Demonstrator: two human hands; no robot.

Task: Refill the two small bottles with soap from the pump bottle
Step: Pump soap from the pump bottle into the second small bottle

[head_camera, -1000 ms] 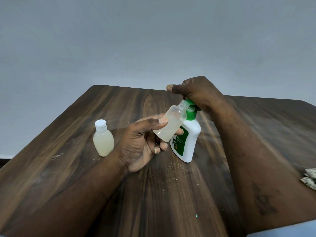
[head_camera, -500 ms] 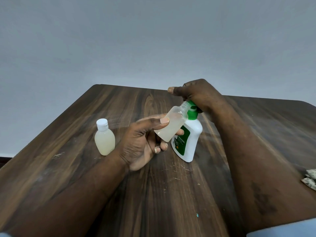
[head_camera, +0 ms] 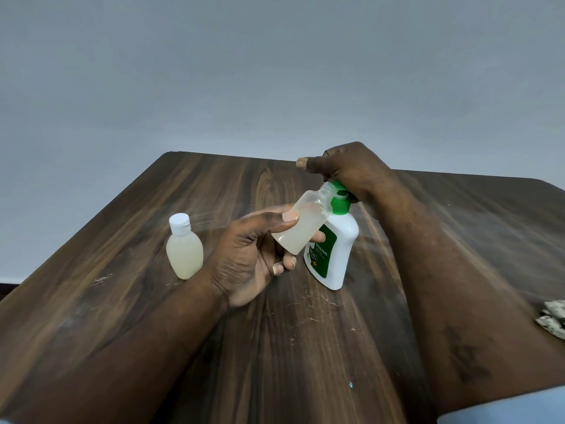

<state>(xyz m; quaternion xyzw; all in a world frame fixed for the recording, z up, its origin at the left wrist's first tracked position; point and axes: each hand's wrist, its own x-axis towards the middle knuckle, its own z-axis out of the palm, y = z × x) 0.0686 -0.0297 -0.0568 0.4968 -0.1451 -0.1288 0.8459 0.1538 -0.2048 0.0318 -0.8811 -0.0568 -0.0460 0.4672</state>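
- Capped bottle (head_camera: 184,254) is standing full near the table's (head_camera: 214,179) left edge, likely done
- Left hand (head_camera: 250,255) is gripping the part-full open bottle (head_camera: 301,226) mid-table, needing more
- Right hand (head_camera: 351,169) is curling around the pump bottle's (head_camera: 333,249) head

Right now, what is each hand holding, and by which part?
Left hand pinches the uncapped small bottle by its body, tilted. Right hand grips the pump bottle by its green head.

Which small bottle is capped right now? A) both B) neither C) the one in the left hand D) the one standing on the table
D: the standing small bottle wears a white cap, while the tilted small bottle held in the left hand shows a bare threaded neck beside the pump bottle.
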